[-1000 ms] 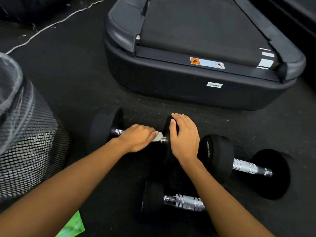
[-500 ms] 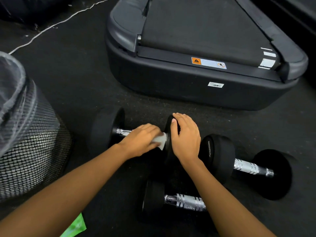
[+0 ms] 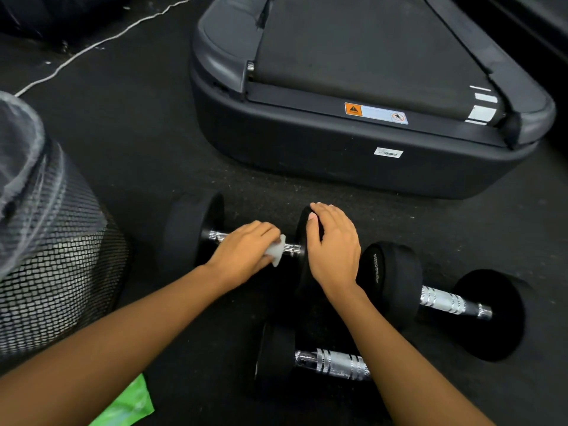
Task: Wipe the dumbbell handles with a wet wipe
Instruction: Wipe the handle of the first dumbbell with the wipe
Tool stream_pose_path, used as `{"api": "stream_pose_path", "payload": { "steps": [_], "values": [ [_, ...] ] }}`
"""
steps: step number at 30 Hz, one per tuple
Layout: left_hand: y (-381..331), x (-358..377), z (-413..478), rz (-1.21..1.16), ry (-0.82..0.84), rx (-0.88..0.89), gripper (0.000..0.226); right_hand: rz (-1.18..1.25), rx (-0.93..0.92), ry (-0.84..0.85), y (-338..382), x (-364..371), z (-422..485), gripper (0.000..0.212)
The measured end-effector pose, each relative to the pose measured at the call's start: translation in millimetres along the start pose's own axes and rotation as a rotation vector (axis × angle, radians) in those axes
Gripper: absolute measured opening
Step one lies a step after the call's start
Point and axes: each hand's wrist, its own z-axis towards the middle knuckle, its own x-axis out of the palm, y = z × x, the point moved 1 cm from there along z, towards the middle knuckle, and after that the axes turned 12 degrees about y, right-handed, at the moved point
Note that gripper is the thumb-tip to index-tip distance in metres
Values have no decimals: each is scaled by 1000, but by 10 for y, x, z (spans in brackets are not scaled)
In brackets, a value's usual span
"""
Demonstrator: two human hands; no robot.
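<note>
The left hand is curled around a white wet wipe, pressing it onto the chrome handle of the far dumbbell; the fingers are closed over the wipe, and a folded edge of it sticks out toward the right-hand weight. A short stretch of bare handle shows on each side of the hand. The right hand lies flat, palm down and fingers together, on top of that dumbbell's right-hand weight, holding nothing in its grasp. This dumbbell lies on its side on the dark floor, its left-hand weight close to a black mesh bin lined with a clear bag.

Just right of the right hand, a second dumbbell lies on the floor, its ribbed chrome handle running off to the lower right to a second black weight. A third dumbbell lies nearer the person, partly hidden under the right forearm, with its handle bare.

Beyond the dumbbells stands the rear end of a treadmill, dark grey, with an orange warning label on its deck edge. A thin white cord runs across the floor at the upper left. At the lower edge, under the left forearm, a corner of a bright green packet shows.
</note>
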Motion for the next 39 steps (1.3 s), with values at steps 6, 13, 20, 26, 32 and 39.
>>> {"api": "stream_pose_path", "payload": {
  "steps": [6,13,20,26,32,39],
  "values": [
    [-49,37,55,-76,36,-15,37,-7,7,12,-7,-19,21,43],
    [31,-108,106,-52,220,-167,35,3,-2,-5,-4,-7,-11,42],
    [-129,-61,403,-72,378,-338,39,14,2,-8,17,-26,-4,42],
    [-61,-86,320,-176,396,-251,32,5,-6,-6,-13,-19,-21,41],
    [-98,-124,408,-86,440,-365,39,3,-8,-8,-4,-5,3,41],
    [-94,-7,268,-124,282,-97,33,7,1,-1,-13,-14,-8,42]
  ]
}}
